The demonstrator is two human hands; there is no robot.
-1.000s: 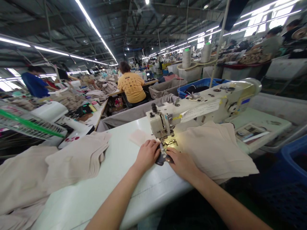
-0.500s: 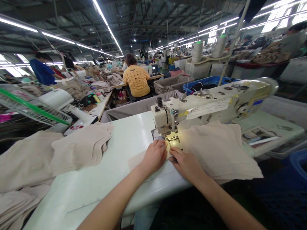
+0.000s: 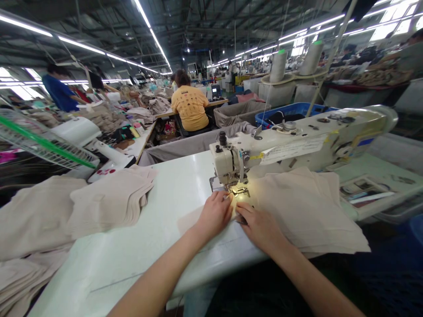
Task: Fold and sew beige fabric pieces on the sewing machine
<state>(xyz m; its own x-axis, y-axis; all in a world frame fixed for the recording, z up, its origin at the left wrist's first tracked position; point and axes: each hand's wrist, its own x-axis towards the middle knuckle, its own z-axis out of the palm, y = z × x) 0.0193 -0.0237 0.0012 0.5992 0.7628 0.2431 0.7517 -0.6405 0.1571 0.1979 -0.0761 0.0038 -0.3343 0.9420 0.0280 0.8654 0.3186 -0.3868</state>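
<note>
My left hand (image 3: 216, 212) is closed on a small beige fabric piece (image 3: 189, 221), fingertips close in front of the lit presser foot (image 3: 239, 191). The piece lies flat on the pale table and passes under that hand. My right hand (image 3: 261, 226) is closed just to the right, thumb and forefinger pinched near the fabric edge. A small dark metallic object (image 3: 241, 219) shows under its fingers, mostly hidden, its kind unclear. The white sewing machine (image 3: 228, 164) stands over both hands. Flat beige panels (image 3: 304, 207) lie stacked beside my right hand.
More beige piles (image 3: 109, 200) lie at the table's left. A white fan (image 3: 77, 132) with a green-rimmed cage stands behind them. Thread cones (image 3: 278, 67) rise behind the machine, near a blue basket (image 3: 299, 110). A small tray (image 3: 363, 189) sits at right. A person in yellow (image 3: 190, 105) sits ahead.
The view has shifted slightly, so the machine appears a little further right. Both hands keep nearly the same place at the presser foot, with the right fingers slightly shifted.
</note>
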